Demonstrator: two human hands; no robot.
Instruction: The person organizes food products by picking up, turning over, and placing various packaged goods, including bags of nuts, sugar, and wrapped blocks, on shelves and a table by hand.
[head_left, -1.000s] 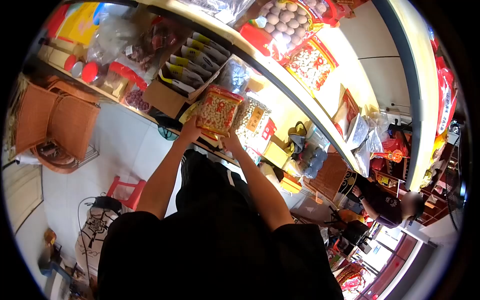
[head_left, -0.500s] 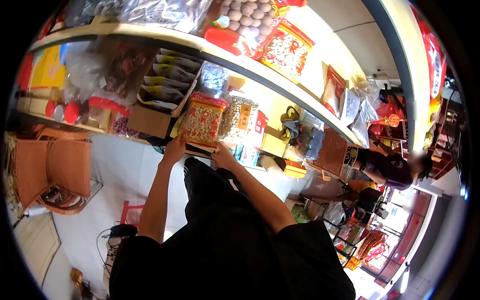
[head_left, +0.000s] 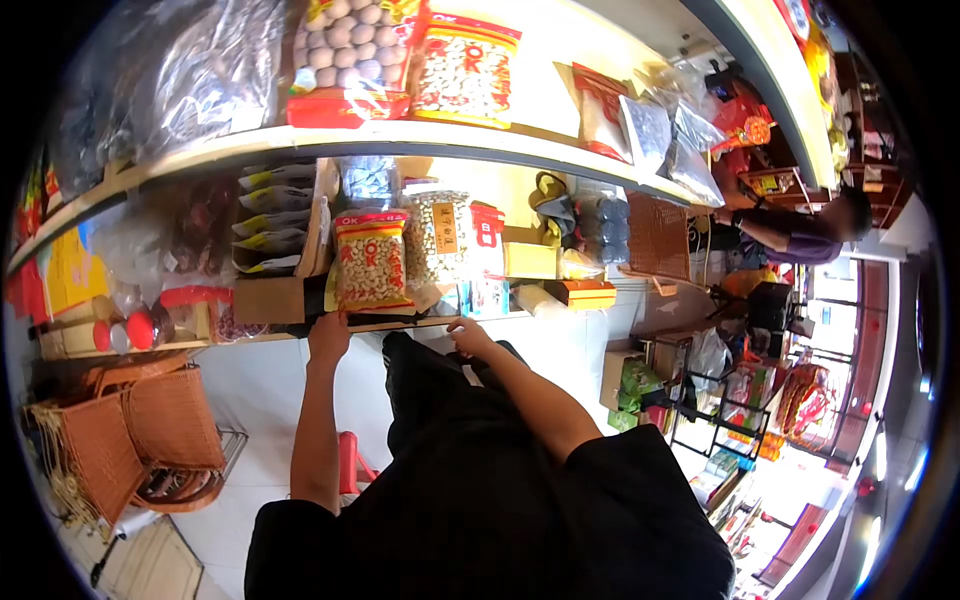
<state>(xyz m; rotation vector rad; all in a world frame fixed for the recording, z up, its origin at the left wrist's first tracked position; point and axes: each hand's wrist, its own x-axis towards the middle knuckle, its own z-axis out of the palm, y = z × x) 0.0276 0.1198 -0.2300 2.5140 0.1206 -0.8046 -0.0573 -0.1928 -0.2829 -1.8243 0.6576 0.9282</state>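
**Shelf count: two red-and-yellow bags, one at the left hand**

Two red-and-yellow bags marked OK are counted. One, the lower OK bag [head_left: 371,262], is stood upright on the lower shelf [head_left: 66,343], at its front edge; the other, the upper OK bag [head_left: 466,72], is laid on the upper shelf [head_left: 545,122]. Beside the latter, one bag of round brown pieces [head_left: 350,55] is seen, cut off at the top.

Two hands are counted. The left hand [head_left: 328,338] is placed at the lower left corner of the lower OK bag; its grip is nearly closed there, but whether the corner is pinched cannot be told. The right hand [head_left: 470,338] is held apart from the bag, grip half open, fingers loosely curled, nothing seen in it.

Just right of the lower OK bag, one clear bag with a brown label [head_left: 437,240] is noted; its lower edge is partly covered. To the left, one cardboard box [head_left: 285,300] is filled with packets; five edges can be counted. Three jar lids are counted: two red, one white.

Contents of the silvery plastic [head_left: 215,70] cannot be made out. One red stool [head_left: 348,462] is partly hidden by the left arm and dark clothing. One other person [head_left: 800,235] is seen at right.
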